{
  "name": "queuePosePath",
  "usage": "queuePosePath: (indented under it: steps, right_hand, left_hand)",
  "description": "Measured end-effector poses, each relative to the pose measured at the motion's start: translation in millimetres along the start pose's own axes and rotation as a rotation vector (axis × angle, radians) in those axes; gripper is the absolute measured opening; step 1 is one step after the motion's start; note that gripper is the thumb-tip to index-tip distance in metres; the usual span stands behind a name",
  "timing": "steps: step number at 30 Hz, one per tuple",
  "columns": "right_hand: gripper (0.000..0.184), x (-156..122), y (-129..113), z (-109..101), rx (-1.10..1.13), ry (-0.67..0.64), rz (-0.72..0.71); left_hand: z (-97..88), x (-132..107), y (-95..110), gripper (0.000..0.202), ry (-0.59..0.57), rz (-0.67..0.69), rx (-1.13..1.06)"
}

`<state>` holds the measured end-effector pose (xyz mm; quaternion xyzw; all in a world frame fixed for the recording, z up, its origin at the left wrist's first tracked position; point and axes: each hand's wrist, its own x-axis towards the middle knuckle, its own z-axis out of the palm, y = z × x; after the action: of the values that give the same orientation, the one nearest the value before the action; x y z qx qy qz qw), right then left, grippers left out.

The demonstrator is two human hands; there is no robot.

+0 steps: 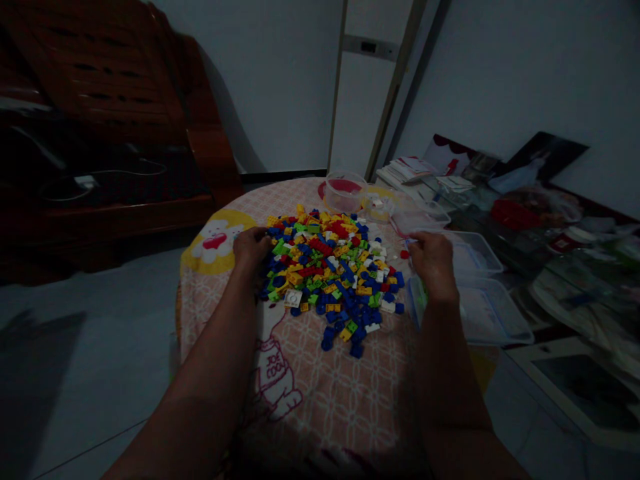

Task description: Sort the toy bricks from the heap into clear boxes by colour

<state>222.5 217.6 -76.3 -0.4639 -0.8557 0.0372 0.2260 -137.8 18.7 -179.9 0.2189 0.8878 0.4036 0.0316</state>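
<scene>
A heaped pile of toy building bricks [325,260] in blue, yellow, red, green and white lies on a pink patterned cloth [350,393] over a round table. My left hand [251,250] is at the pile's left edge with its fingers curled against the bricks; whatever they hold is hidden. To the right of the pile, my right hand [433,260] is closed in a pinch above the inner edge of the clear plastic boxes. Anything between its fingertips is too small and dark to name. A single red brick [404,255] lies just left of it.
Clear plastic boxes [493,313] line the table's right side. At the back stands a round clear tub [345,193] beside a smaller container with white pieces [379,205]. A cluttered glass table [530,247] is on the right, a wooden bench [110,133] on the left.
</scene>
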Motion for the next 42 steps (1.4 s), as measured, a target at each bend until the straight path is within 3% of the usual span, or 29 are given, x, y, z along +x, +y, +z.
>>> queuePosePath:
  steps: [6,11,16,21,25,29,35,39,42]
  right_hand:
    - [0.027,-14.0,-51.2,22.2,-0.115,-0.358,-0.171]
    - [0.027,-20.8,-63.7,37.5,-0.251,-0.528,-0.214]
    - [0.031,-20.5,-57.6,40.2,-0.249,-0.53,-0.235]
    - [0.039,-18.8,-53.4,26.0,-0.069,-0.509,-0.243]
    - [0.035,-15.6,-53.5,16.2,0.03,-0.568,-0.207]
    - [0.03,-13.4,-51.1,16.6,0.021,-0.511,-0.205]
    - [0.022,-14.5,-49.9,24.3,-0.043,-0.648,-0.269]
    - [0.015,-15.6,-52.1,25.6,-0.118,-0.633,-0.261]
    - [0.026,-16.4,-53.3,19.1,-0.088,-0.625,-0.242]
  left_hand:
    - [-1.4,-2.5,1.2,0.051,-0.013,-0.009,-0.017]
    - [-1.5,-2.7,2.1,0.05,-0.004,-0.027,-0.029]
    - [-1.6,-2.7,2.2,0.049,-0.012,-0.024,-0.039]
    - [-1.8,-4.0,2.7,0.05,0.0,-0.011,-0.02]
    - [-2.0,-2.9,2.6,0.049,-0.005,-0.012,-0.012]
    - [-1.2,-1.3,-0.1,0.05,-0.018,-0.001,-0.004]
    - [-1.1,-0.4,0.1,0.051,-0.006,-0.002,-0.017]
    - [-2.4,-0.3,3.1,0.049,-0.003,-0.008,0.004]
    - [-2.2,-1.2,3.3,0.049,-0.006,-0.002,-0.007]
